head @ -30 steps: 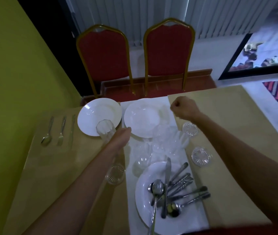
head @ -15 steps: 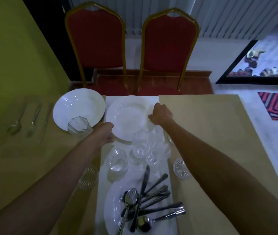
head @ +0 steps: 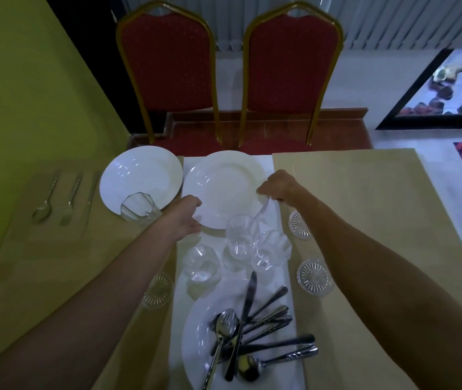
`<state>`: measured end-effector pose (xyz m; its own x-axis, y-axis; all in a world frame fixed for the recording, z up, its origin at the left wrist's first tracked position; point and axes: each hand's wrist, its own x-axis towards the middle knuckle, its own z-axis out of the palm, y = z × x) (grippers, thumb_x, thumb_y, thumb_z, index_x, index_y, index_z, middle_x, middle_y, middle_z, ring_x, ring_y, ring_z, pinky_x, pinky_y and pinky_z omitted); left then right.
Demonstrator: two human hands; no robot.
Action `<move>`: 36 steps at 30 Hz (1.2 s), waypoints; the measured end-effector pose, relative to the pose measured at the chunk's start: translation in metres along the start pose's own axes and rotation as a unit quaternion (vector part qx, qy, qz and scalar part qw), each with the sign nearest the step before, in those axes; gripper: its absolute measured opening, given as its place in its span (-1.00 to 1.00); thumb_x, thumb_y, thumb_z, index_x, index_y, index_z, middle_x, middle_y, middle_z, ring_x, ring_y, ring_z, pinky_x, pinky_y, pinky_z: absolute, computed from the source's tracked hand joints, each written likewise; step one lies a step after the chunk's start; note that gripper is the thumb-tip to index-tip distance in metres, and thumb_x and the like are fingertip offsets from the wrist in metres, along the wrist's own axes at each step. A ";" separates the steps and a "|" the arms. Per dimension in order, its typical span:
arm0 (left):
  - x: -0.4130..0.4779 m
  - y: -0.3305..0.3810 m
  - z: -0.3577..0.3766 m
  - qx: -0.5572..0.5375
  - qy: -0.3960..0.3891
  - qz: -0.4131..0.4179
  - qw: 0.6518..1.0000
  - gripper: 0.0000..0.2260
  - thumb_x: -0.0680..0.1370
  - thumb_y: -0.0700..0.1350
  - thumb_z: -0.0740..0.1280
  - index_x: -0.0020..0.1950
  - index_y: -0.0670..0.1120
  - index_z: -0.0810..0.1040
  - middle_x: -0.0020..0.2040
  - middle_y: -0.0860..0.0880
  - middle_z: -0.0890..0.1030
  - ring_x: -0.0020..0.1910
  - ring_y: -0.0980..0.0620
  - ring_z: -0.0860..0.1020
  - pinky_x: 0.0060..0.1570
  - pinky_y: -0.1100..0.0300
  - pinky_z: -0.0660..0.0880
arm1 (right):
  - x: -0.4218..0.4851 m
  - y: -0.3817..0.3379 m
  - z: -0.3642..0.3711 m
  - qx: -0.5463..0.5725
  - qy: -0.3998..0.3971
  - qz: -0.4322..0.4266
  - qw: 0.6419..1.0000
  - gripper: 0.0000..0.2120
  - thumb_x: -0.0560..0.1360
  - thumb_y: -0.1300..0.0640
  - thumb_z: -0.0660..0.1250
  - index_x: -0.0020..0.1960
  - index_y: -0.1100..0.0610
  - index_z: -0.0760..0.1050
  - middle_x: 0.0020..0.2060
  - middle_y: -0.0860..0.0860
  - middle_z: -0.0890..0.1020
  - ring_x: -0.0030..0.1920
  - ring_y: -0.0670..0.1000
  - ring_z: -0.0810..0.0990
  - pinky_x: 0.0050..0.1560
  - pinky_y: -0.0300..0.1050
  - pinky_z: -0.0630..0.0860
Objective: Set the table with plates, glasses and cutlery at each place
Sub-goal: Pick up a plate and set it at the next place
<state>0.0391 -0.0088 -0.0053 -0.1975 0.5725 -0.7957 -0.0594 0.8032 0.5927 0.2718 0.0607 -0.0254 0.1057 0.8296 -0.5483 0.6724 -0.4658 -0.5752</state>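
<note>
A white plate lies on the white runner at the table's far middle. My left hand grips its near left rim, and my right hand grips its right rim. Another white plate sits to the left with a clear glass standing at its near edge. Left of that lie a spoon, a fork and a knife. Three more glasses cluster just behind my hands. A near plate carries a pile of cutlery.
Glass coasters lie on the tan mats: two on the right and one on the left. Two red chairs stand at the far edge. A yellow-green wall runs along the left. The right tan mat is bare.
My left hand has let go of the glass beside the left plate and moved to the middle plate's rim. My right hand has come down onto that plate's right rim.
</note>
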 end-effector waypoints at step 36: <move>-0.127 -0.147 -0.384 -0.116 0.067 0.122 0.984 -0.72 0.60 -0.20 0.25 0.31 -0.21 0.47 0.06 -0.14 0.62 -0.14 -0.03 0.59 -0.30 0.14 0.56 | -0.326 -0.111 0.254 0.181 -0.110 -0.118 0.970 -0.85 0.63 0.15 0.26 0.16 0.14 0.52 -0.09 0.09 0.68 -0.27 0.06 0.72 -0.31 -0.06 0.66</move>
<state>-0.3027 -0.2626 0.0562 -0.3588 0.7041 -0.6127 -0.2126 0.5775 0.7882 -0.0231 -0.2364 0.0626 -0.2062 0.8586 -0.4694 0.3541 -0.3817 -0.8538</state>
